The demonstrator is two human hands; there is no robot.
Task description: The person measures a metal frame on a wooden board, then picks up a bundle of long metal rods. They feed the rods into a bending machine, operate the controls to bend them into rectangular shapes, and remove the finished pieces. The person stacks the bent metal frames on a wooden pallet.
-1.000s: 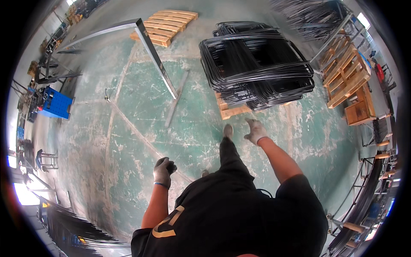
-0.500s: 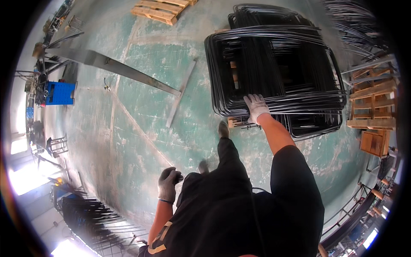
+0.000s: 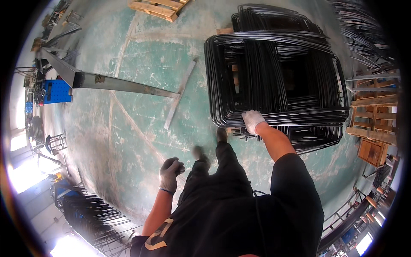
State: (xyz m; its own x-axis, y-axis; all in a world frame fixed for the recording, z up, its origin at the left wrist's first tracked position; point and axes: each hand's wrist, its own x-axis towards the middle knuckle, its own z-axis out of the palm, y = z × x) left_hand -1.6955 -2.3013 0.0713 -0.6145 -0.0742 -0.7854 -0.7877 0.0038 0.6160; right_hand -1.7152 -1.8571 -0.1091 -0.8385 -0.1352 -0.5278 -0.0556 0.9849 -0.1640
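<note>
A tall stack of black rod frames [image 3: 265, 77], rectangular with rounded corners, lies ahead of me to the right. Gloved in pale knit, my right hand [image 3: 252, 121] reaches out to the stack's near side, its fingers curled over the near rods of a frame. How many rods lie under the fingers I cannot tell. My left hand [image 3: 170, 174], in a glove with a greyish palm side, hangs at my left in a loose fist, away from the stack, with nothing visible in it.
A T-shaped metal beam [image 3: 128, 84] crosses the green floor on the left. A wooden pallet [image 3: 160, 8] lies at the far left of the stack; more pallets [image 3: 374, 103] stand at right. Black rods [image 3: 359, 30] are piled far right, others [image 3: 92, 218] near left.
My right hand's fingers, spread over the rods before, are now bent around them. I have come slightly closer to the stack, and my left foot has moved forward.
</note>
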